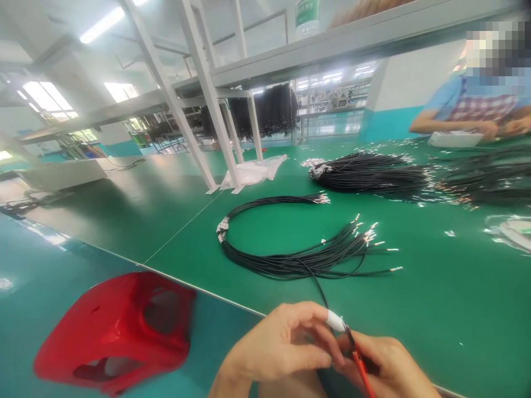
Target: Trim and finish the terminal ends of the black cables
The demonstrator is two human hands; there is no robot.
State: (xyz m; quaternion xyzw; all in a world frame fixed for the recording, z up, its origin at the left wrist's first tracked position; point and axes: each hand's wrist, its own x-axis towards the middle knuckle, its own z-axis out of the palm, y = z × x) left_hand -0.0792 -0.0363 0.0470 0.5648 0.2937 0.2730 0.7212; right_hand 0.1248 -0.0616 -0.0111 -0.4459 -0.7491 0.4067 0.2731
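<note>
My left hand (286, 342) is at the table's near edge, its fingers closed around the end of one black cable (317, 282). A white cover sits on its index fingertip. My right hand (385, 359) is closed on a small red-handled pair of pliers (360, 362), whose dark jaws meet the left fingertips. The cable's tip is hidden between the hands. That cable runs back to a curved bundle of black cables (269, 262) on the green tabletop (265, 232). Pale, stripped-looking ends fan out at the bundle's right, and a silvery band gathers its left bend.
A larger pile of black cables (369, 174) lies farther back, with more at the right. White shelf legs (215, 121) stand beside a crumpled plastic bag (255, 171). A red plastic chair (116, 326) is at the lower left. Another person (481, 105) works across the table.
</note>
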